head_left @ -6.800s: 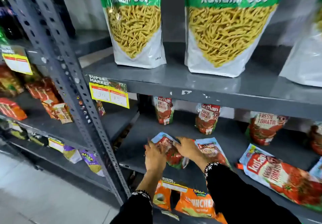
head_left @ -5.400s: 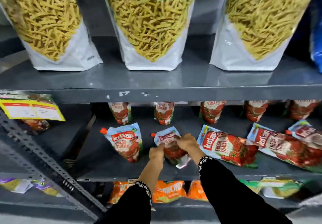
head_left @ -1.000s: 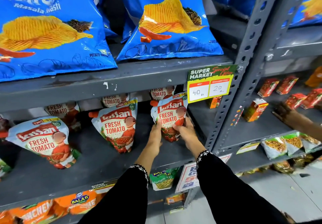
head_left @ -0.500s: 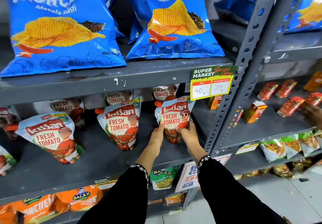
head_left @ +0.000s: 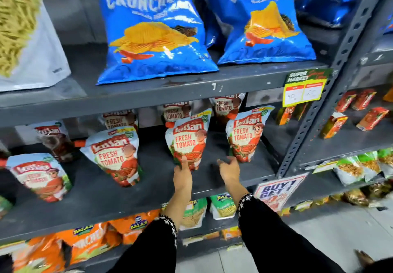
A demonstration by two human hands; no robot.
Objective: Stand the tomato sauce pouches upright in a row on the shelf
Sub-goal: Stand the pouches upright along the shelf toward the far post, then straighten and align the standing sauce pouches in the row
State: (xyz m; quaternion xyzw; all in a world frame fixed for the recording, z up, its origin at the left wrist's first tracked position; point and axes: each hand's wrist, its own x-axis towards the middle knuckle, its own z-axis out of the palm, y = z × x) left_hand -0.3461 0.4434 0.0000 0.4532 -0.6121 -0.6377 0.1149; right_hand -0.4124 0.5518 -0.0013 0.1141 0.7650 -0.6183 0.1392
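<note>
Several tomato sauce pouches stand upright along the front of the grey shelf (head_left: pixel 153 181). From the left they are a first pouch (head_left: pixel 40 175), a second (head_left: pixel 116 156), a third (head_left: pixel 188 141) and a fourth (head_left: pixel 246 132). More pouches (head_left: pixel 176 111) stand behind them at the back. My left hand (head_left: pixel 182 173) holds the bottom edge of the third pouch, thumb on its front. My right hand (head_left: pixel 228 168) hovers with fingers apart over the bare shelf between the third and fourth pouches, holding nothing.
Blue crisp bags (head_left: pixel 153 28) fill the shelf above. A yellow price tag (head_left: pixel 304 87) hangs beside the perforated upright post (head_left: pixel 319 107). Small cartons (head_left: pixel 333 124) sit on the right-hand shelf. Orange snack bags (head_left: pixel 89 241) and a paper offer sign (head_left: pixel 276 190) are below.
Both hands have let go of the rightmost pouch, which now stands by itself. My left hand has moved left onto the neighbouring pouch, and my right hand has opened.
</note>
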